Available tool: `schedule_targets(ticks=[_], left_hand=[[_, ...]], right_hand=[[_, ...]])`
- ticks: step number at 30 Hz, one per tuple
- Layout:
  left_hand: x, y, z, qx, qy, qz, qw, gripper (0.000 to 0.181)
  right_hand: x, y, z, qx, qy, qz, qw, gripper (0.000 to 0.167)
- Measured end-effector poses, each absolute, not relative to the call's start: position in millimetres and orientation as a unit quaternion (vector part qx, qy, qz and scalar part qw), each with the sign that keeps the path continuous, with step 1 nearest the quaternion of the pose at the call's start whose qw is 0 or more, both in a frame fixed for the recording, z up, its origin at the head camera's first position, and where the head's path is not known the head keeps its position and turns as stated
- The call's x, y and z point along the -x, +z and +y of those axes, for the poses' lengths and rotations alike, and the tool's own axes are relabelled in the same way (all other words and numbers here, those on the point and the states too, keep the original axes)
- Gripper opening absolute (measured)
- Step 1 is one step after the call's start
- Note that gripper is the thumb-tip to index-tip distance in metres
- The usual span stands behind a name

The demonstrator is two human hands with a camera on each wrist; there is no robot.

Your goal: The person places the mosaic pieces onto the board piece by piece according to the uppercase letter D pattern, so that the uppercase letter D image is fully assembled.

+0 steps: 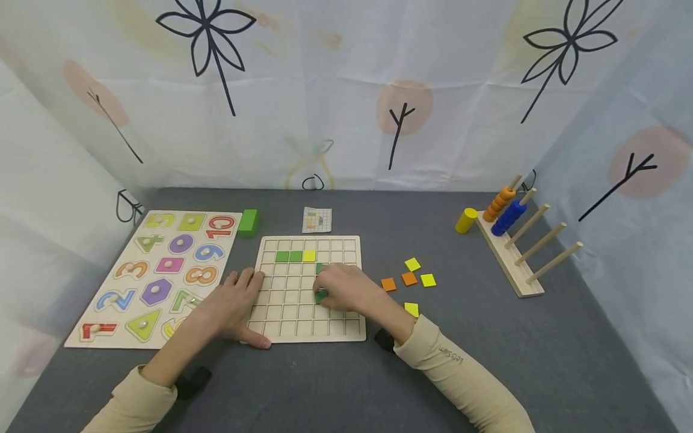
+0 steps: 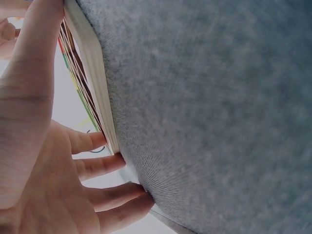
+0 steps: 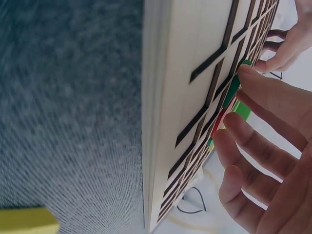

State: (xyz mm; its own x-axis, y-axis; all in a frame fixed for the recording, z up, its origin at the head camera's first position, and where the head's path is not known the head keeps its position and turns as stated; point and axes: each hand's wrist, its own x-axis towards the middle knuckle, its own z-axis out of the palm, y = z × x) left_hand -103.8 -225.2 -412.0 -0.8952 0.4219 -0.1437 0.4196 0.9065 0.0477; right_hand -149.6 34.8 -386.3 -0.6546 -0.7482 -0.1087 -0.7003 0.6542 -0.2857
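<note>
A square wooden grid board (image 1: 287, 314) lies on the dark cloth, with two green tiles (image 1: 289, 257) and a yellow tile (image 1: 308, 256) in a row near its top. My right hand (image 1: 346, 290) is over the board's right half. Its thumb and a finger pinch a dark green tile (image 3: 232, 91) at the grid surface. Beyond that piece a red tile (image 3: 219, 122) and another green one show, partly hidden by the fingers. Along the board's left edge rests my left hand (image 1: 230, 310), fingers extended and thumb by the near corner.
Several loose yellow and orange tiles (image 1: 409, 279) lie right of the board. A number puzzle (image 1: 178, 252) is at the left, beside a green block (image 1: 248, 223). Behind the board lies a small pattern card (image 1: 317, 220). A peg stand (image 1: 509, 255) and yellow cylinder (image 1: 466, 221) stand at right.
</note>
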Motion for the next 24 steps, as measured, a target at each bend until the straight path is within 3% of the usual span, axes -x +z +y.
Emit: schedule_targets(ticks=[24], left_hand=[[103.4, -412.1, -226.0, -0.221, 0.006, 0.973, 0.068, 0.135]], right_hand=[[150.2, -389.3, 32.5, 0.398, -0.119, 0.906, 0.083, 0.013]])
